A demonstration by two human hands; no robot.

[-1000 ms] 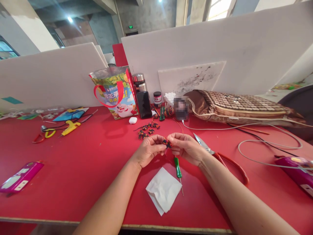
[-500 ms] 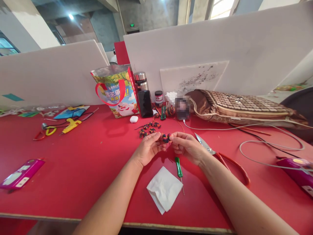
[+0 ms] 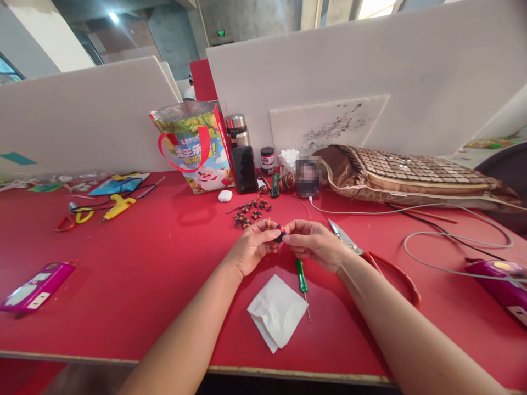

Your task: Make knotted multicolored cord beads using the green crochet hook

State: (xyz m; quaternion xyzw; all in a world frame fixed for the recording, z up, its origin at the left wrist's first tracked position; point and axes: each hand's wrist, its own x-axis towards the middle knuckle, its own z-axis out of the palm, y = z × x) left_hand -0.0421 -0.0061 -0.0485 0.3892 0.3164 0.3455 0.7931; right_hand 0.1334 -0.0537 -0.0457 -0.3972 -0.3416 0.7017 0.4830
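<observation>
Both hands (image 3: 284, 247) pinching knotted ornament (image 3: 281, 231) (multicoloured)

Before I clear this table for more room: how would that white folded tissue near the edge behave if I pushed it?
The white tissue looks thin and creased, so probably floppy and very light. It would likely crumple or slide over the red table, not roll.

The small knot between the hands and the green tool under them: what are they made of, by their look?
The knot, pinched between left hand and right hand, looks like woven multicoloured cord, matte. The tool seems to have a glossy green plastic handle and a thin, probably metal, shaft.
</observation>
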